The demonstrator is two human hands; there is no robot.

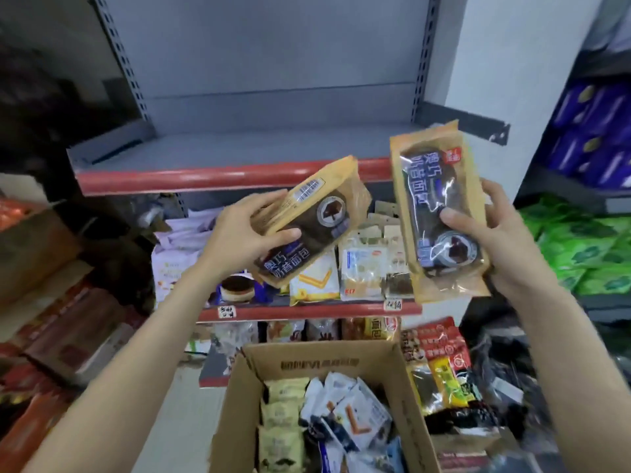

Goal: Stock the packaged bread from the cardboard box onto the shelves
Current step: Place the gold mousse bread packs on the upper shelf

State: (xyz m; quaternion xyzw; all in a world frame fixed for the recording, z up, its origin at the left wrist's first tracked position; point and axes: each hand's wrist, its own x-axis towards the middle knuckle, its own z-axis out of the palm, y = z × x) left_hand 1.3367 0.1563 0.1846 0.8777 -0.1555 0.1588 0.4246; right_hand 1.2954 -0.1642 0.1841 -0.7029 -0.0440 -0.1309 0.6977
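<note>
Gripping one chocolate bread pack (309, 220) by its end, the left hand (246, 233) tilts it. The right hand (491, 240) clasps another pack (440, 199) near its bottom, seemingly upright, above the cardboard box (341, 363).

The cardboard box (307, 404) sits below, before the shelves (225, 175), holding bread packs (345, 411).

Setting was a small retail shop, snack and bread aisle. Evidence: grey metal gondola shelving with slotted uprights (123, 59) and red front edge strips (218, 180); handwritten price tags (227, 313) stuck on the lower strip; packaged baked goods (362, 268) faced along the middle shelf; green packets (580, 247) stacked on the neighbouring unit; an open cardboard box (239, 404) of wrapped stock stood on the floor.
</note>
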